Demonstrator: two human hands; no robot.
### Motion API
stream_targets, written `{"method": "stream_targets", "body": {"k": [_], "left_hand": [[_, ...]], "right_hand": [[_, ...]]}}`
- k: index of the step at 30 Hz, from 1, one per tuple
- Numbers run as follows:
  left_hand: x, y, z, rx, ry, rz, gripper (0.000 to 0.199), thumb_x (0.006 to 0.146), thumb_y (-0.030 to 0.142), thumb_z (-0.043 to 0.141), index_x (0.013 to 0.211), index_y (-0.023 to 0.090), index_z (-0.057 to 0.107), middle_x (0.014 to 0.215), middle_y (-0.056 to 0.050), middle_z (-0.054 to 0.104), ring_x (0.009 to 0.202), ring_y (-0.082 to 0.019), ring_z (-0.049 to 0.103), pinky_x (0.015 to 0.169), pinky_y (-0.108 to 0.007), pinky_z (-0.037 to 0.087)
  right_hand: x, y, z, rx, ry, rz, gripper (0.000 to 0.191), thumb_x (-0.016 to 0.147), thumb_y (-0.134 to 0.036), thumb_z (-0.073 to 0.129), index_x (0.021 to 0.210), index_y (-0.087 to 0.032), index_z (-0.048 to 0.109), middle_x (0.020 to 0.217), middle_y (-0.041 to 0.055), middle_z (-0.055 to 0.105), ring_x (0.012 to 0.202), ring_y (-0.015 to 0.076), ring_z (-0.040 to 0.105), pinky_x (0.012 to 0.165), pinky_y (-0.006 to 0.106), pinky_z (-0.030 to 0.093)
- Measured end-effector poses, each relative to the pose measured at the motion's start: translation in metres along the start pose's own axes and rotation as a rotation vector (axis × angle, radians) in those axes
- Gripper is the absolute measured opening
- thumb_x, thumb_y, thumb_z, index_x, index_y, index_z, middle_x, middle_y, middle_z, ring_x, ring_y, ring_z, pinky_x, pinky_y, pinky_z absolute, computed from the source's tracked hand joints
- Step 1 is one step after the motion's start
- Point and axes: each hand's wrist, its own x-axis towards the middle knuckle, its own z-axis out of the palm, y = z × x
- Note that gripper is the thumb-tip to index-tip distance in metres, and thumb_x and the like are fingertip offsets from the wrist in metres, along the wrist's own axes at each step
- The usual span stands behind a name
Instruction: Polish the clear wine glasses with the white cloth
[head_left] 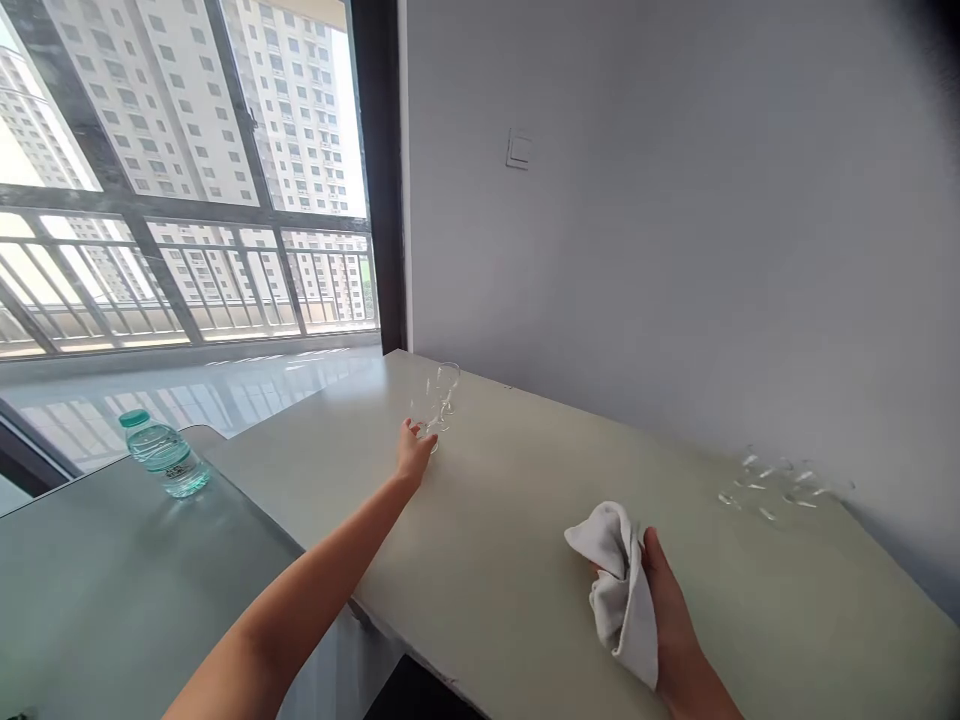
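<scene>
My left arm stretches far across the pale table (495, 480). At its end, my left hand (412, 450) has its thumb and fingers around the near side of a clear glass (424, 412). More clear glassware (448, 378) stands just behind it; the outlines are faint and overlap. Nearer to me on the right, my right hand (670, 610) is closed on a crumpled white cloth (619, 590), with the thumb upright beside it and most fingers hidden behind the fabric. The cloth hangs just over the tabletop.
Several clear glasses (776, 485) stand at the table's right end, by the grey wall (675, 250). A lower grey-green surface (97, 580) adjoins on the left, bearing a water bottle (166, 458) with a green cap. A large window (187, 200) lies beyond.
</scene>
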Motion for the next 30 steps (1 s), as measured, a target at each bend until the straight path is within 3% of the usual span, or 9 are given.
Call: {"method": "stream_targets", "body": {"k": [3, 6, 8, 12, 15, 18, 21, 25, 30], "left_hand": [[0.004, 0.002, 0.008, 0.037, -0.037, 0.057, 0.055, 0.068, 0.024, 0.06, 0.117, 0.019, 0.036, 0.106, -0.008, 0.054, 0.096, -0.017, 0.052, 0.077, -0.029, 0.041], [0.0, 0.002, 0.016, 0.068, -0.093, 0.116, 0.045, 0.072, 0.026, 0.056, 0.113, 0.017, 0.04, 0.095, -0.005, 0.056, 0.082, -0.013, 0.054, 0.071, -0.026, 0.041], [-0.011, 0.002, 0.023, 0.082, -0.154, 0.154, 0.041, 0.072, 0.025, 0.056, 0.11, 0.018, 0.043, 0.089, -0.003, 0.056, 0.073, -0.011, 0.053, 0.067, -0.024, 0.041], [-0.046, 0.007, 0.043, 0.13, -0.362, 0.294, 0.041, 0.074, 0.023, 0.051, 0.114, 0.02, 0.041, 0.087, -0.001, 0.055, 0.063, -0.008, 0.049, 0.062, -0.022, 0.04], [-0.073, 0.014, 0.059, 0.229, -0.507, 0.425, 0.046, 0.076, 0.022, 0.047, 0.12, 0.023, 0.034, 0.09, 0.0, 0.055, 0.06, -0.007, 0.047, 0.063, -0.023, 0.041], [-0.093, 0.019, 0.07, 0.38, -0.585, 0.584, 0.052, 0.076, 0.026, 0.05, 0.124, 0.024, 0.029, 0.092, 0.0, 0.056, 0.067, -0.011, 0.051, 0.07, -0.028, 0.042], [-0.103, 0.022, 0.074, 0.487, -0.602, 0.761, 0.054, 0.077, 0.028, 0.052, 0.125, 0.023, 0.028, 0.095, -0.003, 0.056, 0.086, -0.017, 0.055, 0.08, -0.034, 0.041], [-0.103, 0.021, 0.067, 0.599, -0.622, 0.967, 0.05, 0.079, 0.026, 0.051, 0.124, 0.022, 0.029, 0.098, -0.006, 0.057, 0.096, -0.02, 0.054, 0.084, -0.036, 0.04], [-0.104, 0.015, 0.055, 0.76, -0.716, 1.228, 0.051, 0.081, 0.03, 0.051, 0.125, 0.017, 0.027, 0.1, -0.01, 0.058, 0.091, -0.022, 0.057, 0.077, -0.034, 0.043]], "right_hand": [[-0.008, -0.001, 0.005, 0.035, -0.068, 0.028, 0.046, 0.068, -0.068, 0.047, 0.083, -0.025, 0.057, 0.057, -0.002, 0.058, 0.041, 0.0127, 0.052, 0.042, 0.026, 0.043], [-0.01, -0.003, 0.011, 0.014, -0.081, 0.074, 0.03, 0.071, -0.054, 0.056, 0.083, -0.026, 0.056, 0.057, -0.0043, 0.056, 0.041, 0.0104, 0.051, 0.042, 0.024, 0.043], [-0.006, -0.004, 0.015, -0.012, -0.027, 0.01, 0.021, 0.07, -0.041, 0.062, 0.085, -0.028, 0.055, 0.056, -0.0071, 0.054, 0.041, 0.0094, 0.049, 0.04, 0.022, 0.041], [0.007, -0.014, 0.027, -0.057, 0.14, -0.284, 0.024, 0.064, -0.033, 0.067, 0.083, -0.026, 0.054, 0.063, -0.0076, 0.055, 0.051, 0.0098, 0.051, 0.047, 0.022, 0.043], [0.01, -0.029, 0.044, -0.176, 0.206, -0.644, 0.023, 0.067, -0.034, 0.064, 0.086, -0.024, 0.054, 0.076, -0.0043, 0.057, 0.067, 0.0119, 0.053, 0.061, 0.024, 0.043], [0.008, -0.035, 0.064, -0.603, 0.273, -0.935, 0.019, 0.077, -0.036, 0.052, 0.088, -0.021, 0.055, 0.082, 0.0017, 0.058, 0.078, 0.0163, 0.052, 0.07, 0.028, 0.04], [0.004, -0.027, 0.078, -1.131, 0.217, -1.086, 0.021, 0.083, -0.033, 0.042, 0.079, -0.02, 0.058, 0.082, 0.0068, 0.06, 0.09, 0.0229, 0.049, 0.076, 0.034, 0.036], [-0.003, -0.018, 0.081, -1.459, 0.106, -1.1, 0.021, 0.084, -0.029, 0.041, 0.077, -0.02, 0.059, 0.078, 0.0079, 0.061, 0.091, 0.0254, 0.046, 0.076, 0.036, 0.035], [-0.009, -0.021, 0.064, -1.366, -0.161, -0.797, 0.018, 0.081, -0.03, 0.046, 0.079, -0.021, 0.062, 0.081, 0.0059, 0.061, 0.091, 0.0232, 0.048, 0.076, 0.034, 0.041]]}}
